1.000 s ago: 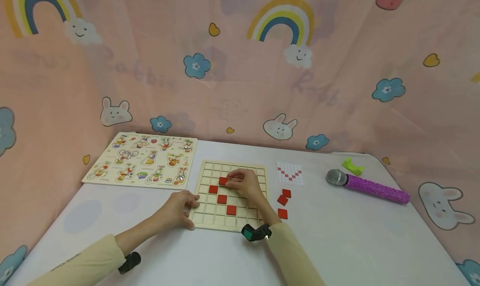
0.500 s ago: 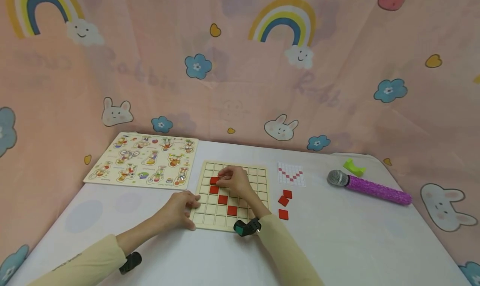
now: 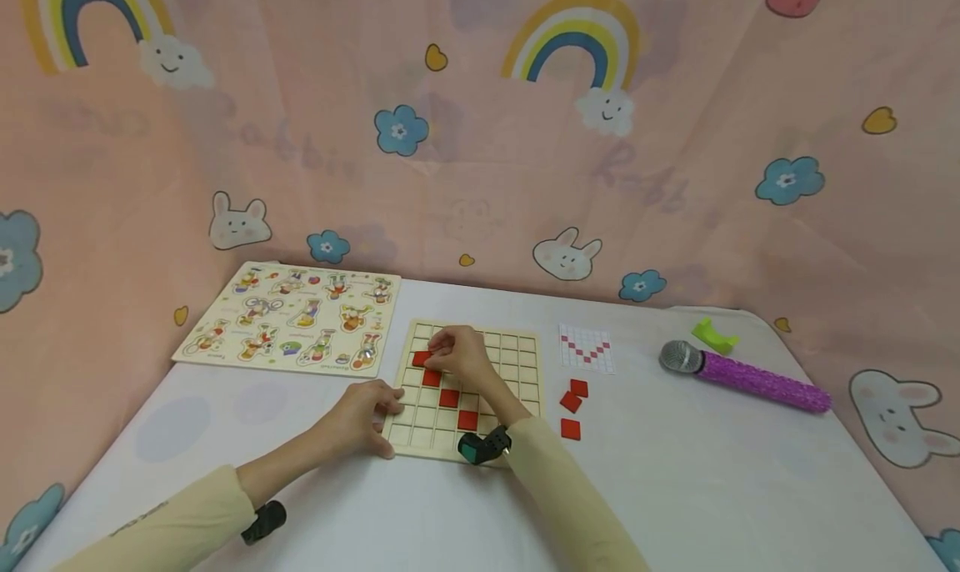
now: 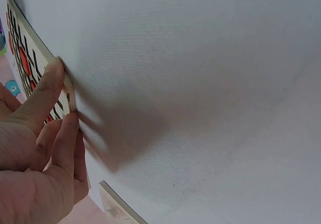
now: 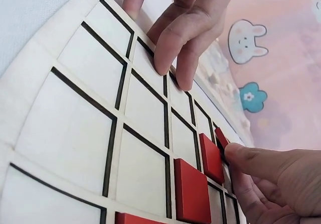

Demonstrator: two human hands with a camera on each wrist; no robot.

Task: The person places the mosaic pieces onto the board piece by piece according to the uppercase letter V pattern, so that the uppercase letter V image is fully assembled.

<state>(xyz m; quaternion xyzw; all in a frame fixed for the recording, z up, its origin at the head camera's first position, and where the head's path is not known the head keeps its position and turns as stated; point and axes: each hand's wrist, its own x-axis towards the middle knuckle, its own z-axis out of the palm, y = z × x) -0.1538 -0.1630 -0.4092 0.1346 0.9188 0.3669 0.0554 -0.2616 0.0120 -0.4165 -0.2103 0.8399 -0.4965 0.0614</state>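
Observation:
A pale wooden grid board [image 3: 510, 397] lies on the table. At its near left corner, my left hand [image 3: 354, 422] holds the edge, fingers and thumb apart around the corner, also seen in the left wrist view. My right hand [image 3: 467, 359] pinches a red square tile [image 3: 422, 358] over the board's upper left part. In the right wrist view the pinched tile [image 5: 221, 137] looks tilted at the far cells. Three red tiles run diagonally down to the right in the grid, one of them a middle tile [image 3: 448, 398]. Some cells are hidden under my right hand.
Three loose red tiles [image 3: 571, 429] lie right of the board, below a small pattern card [image 3: 587, 348] with a red V. A picture puzzle board [image 3: 292, 318] lies at the left. At the right are a purple microphone [image 3: 761, 382] and a green curved piece [image 3: 715, 337].
My right hand has moved left over the board with the red tile, to just up and left of the diagonal's top tile. My left hand has stayed at the board's corner.

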